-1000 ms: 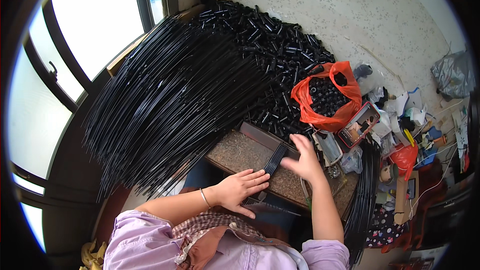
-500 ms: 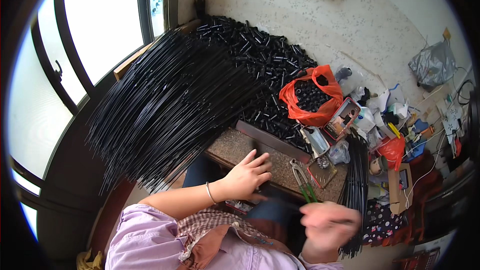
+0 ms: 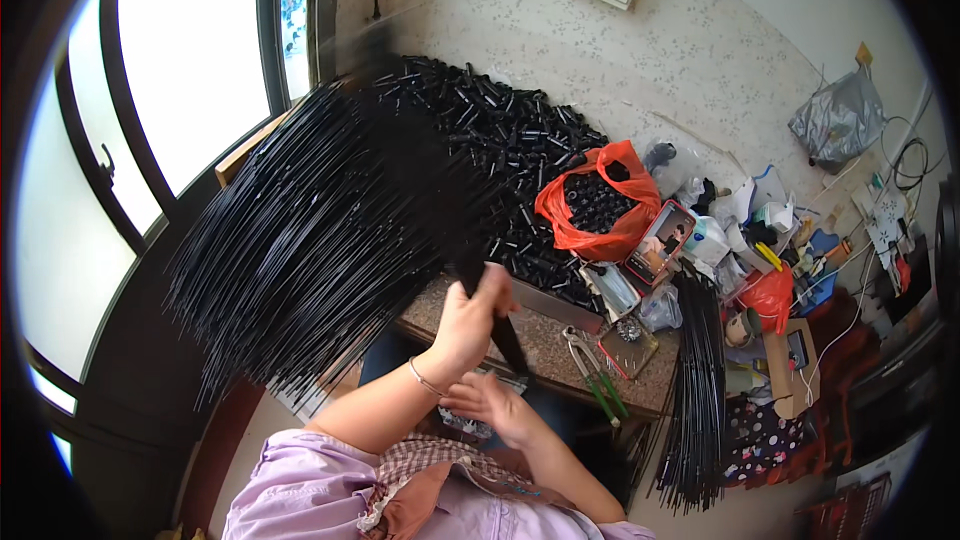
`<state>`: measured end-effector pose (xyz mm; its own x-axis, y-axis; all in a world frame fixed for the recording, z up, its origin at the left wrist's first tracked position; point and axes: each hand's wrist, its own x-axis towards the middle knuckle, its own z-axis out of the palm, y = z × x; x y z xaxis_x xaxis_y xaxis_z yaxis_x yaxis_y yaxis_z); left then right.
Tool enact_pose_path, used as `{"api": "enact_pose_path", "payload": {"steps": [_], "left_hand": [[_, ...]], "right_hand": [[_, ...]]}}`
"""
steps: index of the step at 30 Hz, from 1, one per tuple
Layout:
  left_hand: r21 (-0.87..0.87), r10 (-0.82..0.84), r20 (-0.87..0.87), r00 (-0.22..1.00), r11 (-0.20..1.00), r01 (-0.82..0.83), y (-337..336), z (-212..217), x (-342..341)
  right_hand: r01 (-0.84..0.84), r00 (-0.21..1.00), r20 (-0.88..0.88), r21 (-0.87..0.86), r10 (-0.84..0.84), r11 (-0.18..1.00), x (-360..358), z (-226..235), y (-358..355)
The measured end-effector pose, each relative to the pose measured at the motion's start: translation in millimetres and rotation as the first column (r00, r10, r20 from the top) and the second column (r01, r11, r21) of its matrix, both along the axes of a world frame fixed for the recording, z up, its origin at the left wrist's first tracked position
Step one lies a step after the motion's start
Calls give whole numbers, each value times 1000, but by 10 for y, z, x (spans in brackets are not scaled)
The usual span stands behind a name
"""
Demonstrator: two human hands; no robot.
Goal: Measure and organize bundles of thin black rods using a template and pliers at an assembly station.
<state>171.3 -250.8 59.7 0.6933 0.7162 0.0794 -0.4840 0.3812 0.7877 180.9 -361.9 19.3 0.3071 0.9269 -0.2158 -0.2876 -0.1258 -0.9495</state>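
My left hand (image 3: 470,328) is closed round a long black rod-like thing (image 3: 511,348), which slants from my lap up past the table edge toward the window. Motion smears its upper part, so its kind is not plain. Just below it is my right hand (image 3: 498,408), with its fingers stretched out and apart and nothing seen in them. A large bundle of thin black rods (image 3: 290,240) fans out to the left. Pliers with green handles (image 3: 595,380) lie on the speckled tabletop (image 3: 650,392), right of my hands.
Short black tubular pieces (image 3: 520,130) are heaped at the back. A red plastic bag (image 3: 610,235) holds more black parts, beside a phone (image 3: 662,242) with a lit screen. Another bunch of black rods (image 3: 698,380) hangs at the table's right end. Clutter surrounds a cardboard box (image 3: 785,370).
My right hand has come left from beside the pliers to below my left hand, and its fingers have spread. The left hand has closed round the black rod-like thing, which now stretches upward.
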Motion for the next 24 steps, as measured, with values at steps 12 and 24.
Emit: {"api": "enact_pose_path", "payload": {"steps": [12,24], "left_hand": [[17,-858,112,501,506,863,-353,-225,-65],[779,-369,5,929,584,228,381,517,517]], "right_hand": [[729,601,-325,596,-730,335,960,983,25],[258,919,148,476,-366,841,885,-64,99]]}}
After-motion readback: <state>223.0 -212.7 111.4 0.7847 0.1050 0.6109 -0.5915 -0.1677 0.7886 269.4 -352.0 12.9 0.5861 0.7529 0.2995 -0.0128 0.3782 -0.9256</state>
